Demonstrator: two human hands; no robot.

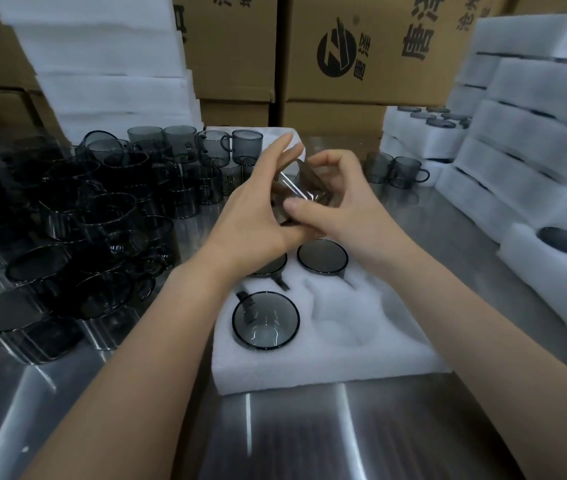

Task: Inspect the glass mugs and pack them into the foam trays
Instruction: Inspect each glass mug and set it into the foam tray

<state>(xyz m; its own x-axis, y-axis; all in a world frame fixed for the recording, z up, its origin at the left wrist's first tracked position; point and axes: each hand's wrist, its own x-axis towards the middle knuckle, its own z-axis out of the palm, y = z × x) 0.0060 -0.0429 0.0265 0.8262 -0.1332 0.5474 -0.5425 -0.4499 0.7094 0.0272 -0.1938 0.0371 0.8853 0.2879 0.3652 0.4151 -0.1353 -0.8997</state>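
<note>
Table: a steel table with a shiny top runs from the near edge to the far boxes.
Foam tray: a white foam tray lies flat on the table, in the middle, just in front of the person.
Near mug: one grey glass mug sits in the near left pocket, mouth up, with its handle pointing to the far left. The pocket on its right shows only white foam.
Middle row: a right mug sits in its pocket. A left mug is beside it, half hidden under the left wrist.
Held mug: the held mug is in the air above the far half of the tray, tilted, between both hands. It is blurred, so I cannot tell where its handle is.
Left hand: the left hand supports the held mug from the left, thumb below, fingers long and almost straight along the far side.
Right hand: the right hand grips it from the right, thumb pressed on the glass, fingers curled over the top.
Loose mugs: many loose mugs stand crowded on the left side of the table, some stacked on others.
Two mugs: a mug pair stands on the right, just beyond the hands.
Packed trays: packed trays are piled on the right, with dark mugs showing in the top ones.
Foam stack: a foam stack rises at the far left.
Boxes: cardboard boxes with black print close the far side.
</note>
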